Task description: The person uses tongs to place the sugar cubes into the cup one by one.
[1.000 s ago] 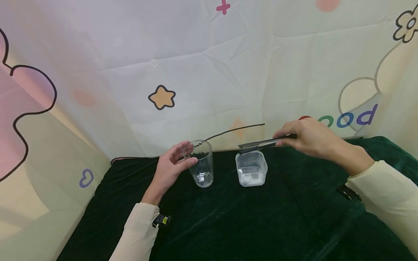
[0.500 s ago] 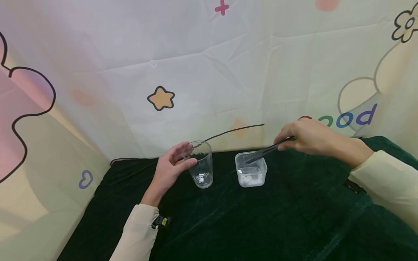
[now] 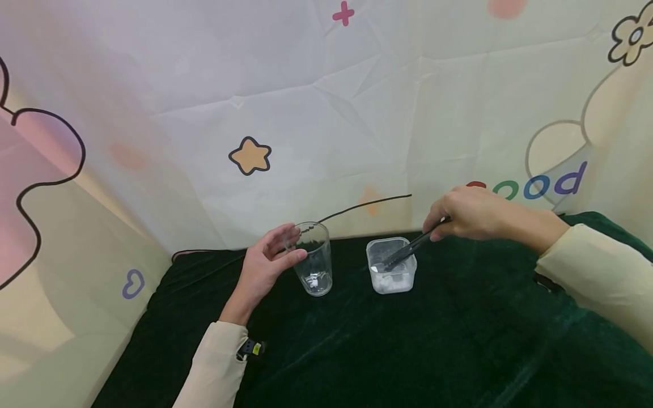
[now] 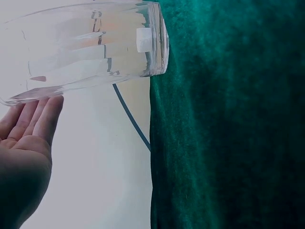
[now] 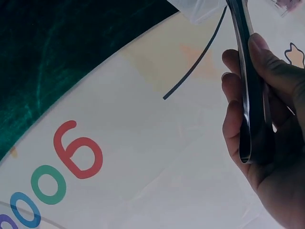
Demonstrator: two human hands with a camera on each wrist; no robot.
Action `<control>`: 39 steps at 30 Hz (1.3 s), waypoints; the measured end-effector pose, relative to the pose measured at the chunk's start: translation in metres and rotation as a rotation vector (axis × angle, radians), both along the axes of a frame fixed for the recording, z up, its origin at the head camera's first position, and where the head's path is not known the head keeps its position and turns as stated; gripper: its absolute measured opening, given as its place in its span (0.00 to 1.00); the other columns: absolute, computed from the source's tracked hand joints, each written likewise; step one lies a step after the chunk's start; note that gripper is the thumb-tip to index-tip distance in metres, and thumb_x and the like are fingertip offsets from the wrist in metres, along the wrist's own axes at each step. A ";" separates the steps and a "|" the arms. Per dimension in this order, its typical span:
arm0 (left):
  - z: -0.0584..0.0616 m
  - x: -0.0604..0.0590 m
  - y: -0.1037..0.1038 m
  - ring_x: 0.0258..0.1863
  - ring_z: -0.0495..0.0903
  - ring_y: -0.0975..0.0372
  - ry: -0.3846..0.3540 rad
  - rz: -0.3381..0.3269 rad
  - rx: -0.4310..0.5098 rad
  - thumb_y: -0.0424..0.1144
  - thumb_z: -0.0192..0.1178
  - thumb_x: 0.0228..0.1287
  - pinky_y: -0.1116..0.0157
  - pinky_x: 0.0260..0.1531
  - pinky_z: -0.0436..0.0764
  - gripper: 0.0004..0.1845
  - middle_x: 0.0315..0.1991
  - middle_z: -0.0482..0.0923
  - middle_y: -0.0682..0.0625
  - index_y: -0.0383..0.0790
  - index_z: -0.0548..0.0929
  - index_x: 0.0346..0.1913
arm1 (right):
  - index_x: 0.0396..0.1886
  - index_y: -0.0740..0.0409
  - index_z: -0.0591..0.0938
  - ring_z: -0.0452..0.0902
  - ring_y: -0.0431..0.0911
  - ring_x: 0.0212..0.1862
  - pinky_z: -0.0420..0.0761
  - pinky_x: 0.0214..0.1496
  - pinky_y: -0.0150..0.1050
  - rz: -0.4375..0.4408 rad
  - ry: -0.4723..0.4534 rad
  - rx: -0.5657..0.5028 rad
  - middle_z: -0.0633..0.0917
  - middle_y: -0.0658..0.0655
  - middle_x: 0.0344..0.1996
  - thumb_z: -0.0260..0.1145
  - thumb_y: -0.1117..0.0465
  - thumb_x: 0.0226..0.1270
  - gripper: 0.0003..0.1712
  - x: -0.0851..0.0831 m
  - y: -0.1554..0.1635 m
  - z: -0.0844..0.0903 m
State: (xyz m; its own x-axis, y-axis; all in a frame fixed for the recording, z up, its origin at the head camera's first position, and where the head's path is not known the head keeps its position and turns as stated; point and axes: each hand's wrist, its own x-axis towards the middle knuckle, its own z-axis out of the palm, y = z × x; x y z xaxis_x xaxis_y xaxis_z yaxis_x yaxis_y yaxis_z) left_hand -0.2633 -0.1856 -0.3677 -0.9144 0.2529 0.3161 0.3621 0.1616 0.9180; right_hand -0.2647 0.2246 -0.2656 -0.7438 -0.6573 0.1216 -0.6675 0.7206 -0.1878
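Note:
In the head view my left hand [image 3: 265, 255] holds a clear drinking glass [image 3: 320, 265] near its rim, thumb in front and fingers behind. The glass stands upright on green cloth; a small white cube [image 4: 144, 39] lies at its bottom in the left wrist view. My right hand [image 3: 471, 212] grips dark metal tongs [image 3: 419, 243] between thumb and fingers. Their tips reach down inside a clear plastic container [image 3: 373, 252], among or just above white pieces [image 3: 393, 281] at its bottom. Whether the tips pinch a piece, I cannot tell.
Dark green velvety cloth [image 3: 388, 351] covers the table. A printed curtain [image 3: 316, 141] hangs close behind the glass and container. The container stands a short way to the right of the glass.
The tongs have swung from above the container's rim, tips pointing left, down into the container. My right hand has shifted slightly left. The left hand and glass stay put.

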 end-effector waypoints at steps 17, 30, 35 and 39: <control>0.000 0.000 -0.001 0.70 0.76 0.57 0.004 -0.001 0.000 0.36 0.69 0.74 0.64 0.65 0.78 0.32 0.72 0.77 0.48 0.43 0.72 0.76 | 0.41 0.51 0.94 0.82 0.41 0.37 0.85 0.41 0.47 0.057 -0.017 0.072 0.91 0.47 0.38 0.80 0.62 0.64 0.07 -0.006 -0.010 0.001; -0.001 0.000 0.000 0.71 0.76 0.57 0.010 0.006 -0.011 0.37 0.69 0.74 0.63 0.66 0.77 0.32 0.72 0.76 0.45 0.41 0.72 0.76 | 0.42 0.54 0.94 0.86 0.44 0.39 0.89 0.42 0.48 0.095 -0.024 0.092 0.91 0.49 0.38 0.80 0.64 0.63 0.08 -0.008 -0.016 -0.003; -0.001 -0.001 0.000 0.71 0.76 0.57 0.004 0.011 -0.013 0.38 0.69 0.74 0.63 0.66 0.77 0.32 0.72 0.77 0.47 0.41 0.72 0.77 | 0.42 0.55 0.94 0.86 0.44 0.39 0.89 0.43 0.49 0.089 -0.024 0.095 0.91 0.49 0.38 0.80 0.64 0.64 0.07 -0.008 -0.018 -0.004; -0.001 -0.001 0.000 0.71 0.76 0.57 0.003 0.007 -0.010 0.38 0.69 0.74 0.62 0.66 0.77 0.32 0.72 0.77 0.47 0.42 0.72 0.76 | 0.42 0.56 0.94 0.84 0.42 0.37 0.89 0.42 0.48 0.088 -0.028 0.103 0.91 0.49 0.37 0.80 0.64 0.64 0.08 -0.009 -0.019 -0.006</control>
